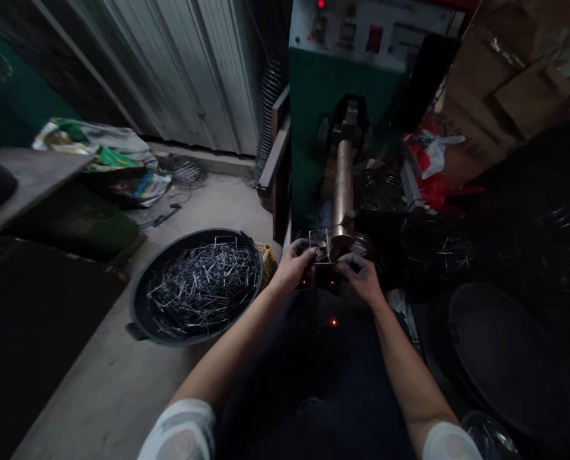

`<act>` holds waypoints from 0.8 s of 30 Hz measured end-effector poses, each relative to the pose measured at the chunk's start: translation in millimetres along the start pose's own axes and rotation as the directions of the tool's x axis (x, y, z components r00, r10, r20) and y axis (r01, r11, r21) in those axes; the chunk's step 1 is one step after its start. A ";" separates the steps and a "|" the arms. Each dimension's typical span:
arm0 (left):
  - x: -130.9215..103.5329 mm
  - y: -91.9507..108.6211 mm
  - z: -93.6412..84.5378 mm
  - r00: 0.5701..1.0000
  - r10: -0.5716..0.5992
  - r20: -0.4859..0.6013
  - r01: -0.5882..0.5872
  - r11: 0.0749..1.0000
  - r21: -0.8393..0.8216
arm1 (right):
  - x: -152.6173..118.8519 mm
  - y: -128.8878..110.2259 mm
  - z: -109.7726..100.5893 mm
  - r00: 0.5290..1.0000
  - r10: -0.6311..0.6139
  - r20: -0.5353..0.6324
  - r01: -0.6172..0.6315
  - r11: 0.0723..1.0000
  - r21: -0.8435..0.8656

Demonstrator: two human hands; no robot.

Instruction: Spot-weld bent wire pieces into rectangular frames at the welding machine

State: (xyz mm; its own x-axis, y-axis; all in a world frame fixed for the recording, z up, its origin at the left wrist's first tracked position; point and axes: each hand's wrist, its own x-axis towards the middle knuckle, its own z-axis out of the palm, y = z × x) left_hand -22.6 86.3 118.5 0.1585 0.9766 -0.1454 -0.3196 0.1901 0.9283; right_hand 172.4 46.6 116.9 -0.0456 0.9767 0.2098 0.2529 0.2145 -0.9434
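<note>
Over concrete floor (232, 199), pinching wire frame (323, 262) with left hand (292, 264) and right hand (362, 275); possibly risking burns from sparks (333, 322).

Wire frame (328, 245): thin, bent, roughly rectangular; held at sides between left hand (292, 264) and right hand (362, 275).

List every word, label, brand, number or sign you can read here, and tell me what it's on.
No text can be read for certain.
Cardboard: dark printed characters, too blurred to read.
Green machine: faint pale marks low on the front, too small to read.
Control panel: possible small labels, too blurred to read.
Sack: colourful print, no legible words.
Left sleeve: faint round motif, no legible words.
</note>
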 end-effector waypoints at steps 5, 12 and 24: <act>10.2 -3.2 0.0 0.999 0.015 0.037 -0.012 0.997 -0.072 | 7.2 2.0 3.1 0.999 0.012 -0.044 -0.012 1.000 0.004; 14.8 -3.8 0.0 1.000 -0.006 0.021 0.008 0.997 -0.079 | 10.5 3.6 5.8 0.997 -0.022 -0.080 0.022 1.000 0.000; -17.3 4.7 -26.5 0.995 0.072 -0.063 -0.062 0.987 0.145 | -45.2 20.6 -31.2 0.995 0.074 -0.071 -0.085 0.982 -0.168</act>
State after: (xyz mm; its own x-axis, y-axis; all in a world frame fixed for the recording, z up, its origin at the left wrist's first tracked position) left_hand -51.6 72.9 116.3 0.0763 0.9921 -0.0993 -0.1900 0.1122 0.9753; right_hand 209.8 6.6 96.0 0.0418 0.9867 0.1573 0.4148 0.1261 -0.9011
